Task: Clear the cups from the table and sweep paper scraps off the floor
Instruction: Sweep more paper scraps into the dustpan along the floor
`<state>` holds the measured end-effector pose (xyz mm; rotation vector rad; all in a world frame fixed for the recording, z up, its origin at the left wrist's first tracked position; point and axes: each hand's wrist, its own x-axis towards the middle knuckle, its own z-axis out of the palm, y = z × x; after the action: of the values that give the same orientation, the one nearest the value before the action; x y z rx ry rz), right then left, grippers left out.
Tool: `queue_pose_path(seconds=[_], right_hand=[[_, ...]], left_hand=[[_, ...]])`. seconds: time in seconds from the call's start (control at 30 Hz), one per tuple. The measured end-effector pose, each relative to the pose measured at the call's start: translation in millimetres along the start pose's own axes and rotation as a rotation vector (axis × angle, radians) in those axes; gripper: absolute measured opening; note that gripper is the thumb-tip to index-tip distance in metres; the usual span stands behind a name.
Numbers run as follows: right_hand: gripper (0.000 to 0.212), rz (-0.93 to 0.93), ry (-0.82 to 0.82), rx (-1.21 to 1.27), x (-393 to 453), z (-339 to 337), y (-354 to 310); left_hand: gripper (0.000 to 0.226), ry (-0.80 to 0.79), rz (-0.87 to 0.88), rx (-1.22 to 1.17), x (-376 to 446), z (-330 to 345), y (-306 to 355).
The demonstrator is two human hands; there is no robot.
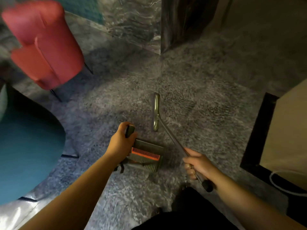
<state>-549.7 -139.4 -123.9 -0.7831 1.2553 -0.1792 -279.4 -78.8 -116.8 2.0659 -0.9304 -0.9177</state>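
So the sweeping half is what's in hand here. Left hand (122, 141) is wrapped round the upright handle of the dustpan (147, 154), which sits on the carpeted floor (191, 80) just in front of the person's feet. Right hand (198, 164) is curled tight on the thin metal shaft of the broom (176, 143), near its black end cap, so both grips are clamped on their tools.

The bit that matters: the broom head (156, 112) lies on the floor past the dustpan, away from the person and a little to the right, its long axis running near enough straight away from them. The shaft slants back from it to the right hand.

Paper scraps? I honestly can't pick any out on the carpet (it's blurry and mottled), so I can't tell where they are. No cups in view either
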Motion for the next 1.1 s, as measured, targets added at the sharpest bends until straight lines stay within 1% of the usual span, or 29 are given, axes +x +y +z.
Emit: queue_pose_path(seconds=[0.17,0.23,0.47,0.63,0.8,0.9,1.1], right_hand=[[0.056,-0.03,-0.039,-0.074,77.3,11.1,-101.3],[0.054,-0.038,-0.083,-0.09,113.9,13.1,-148.4],[0.062,-0.03,-0.146,-0.151,227.0,26.0,-304.2],[0.062,-0.018,-0.189,-0.169,305.9,55.8,-405.7],[0.061,-0.022,-0.191,-0.209,392.6,107.0,-497.9],[0.061,-0.022,-0.182,-0.245,442.7,141.8,-552.3],[0.059,-0.029,-0.178,-0.25,519.2,200.1,-655.0]], left_hand=[[0.027,0.116,-0.042,-0.025,98.9,-17.2,22.6],[0.026,0.177,-0.054,-0.044,146.8,-26.3,37.8],[0.025,0.317,-0.108,-0.061,291.1,-68.0,94.4],[0.026,0.418,-0.114,-0.095,384.9,-106.4,112.2],[0.024,0.436,-0.115,-0.135,501.7,-156.1,115.0],[0.024,0.404,-0.13,-0.146,579.3,-189.1,119.9],[0.026,0.377,-0.116,-0.152,705.8,-246.9,145.4]])
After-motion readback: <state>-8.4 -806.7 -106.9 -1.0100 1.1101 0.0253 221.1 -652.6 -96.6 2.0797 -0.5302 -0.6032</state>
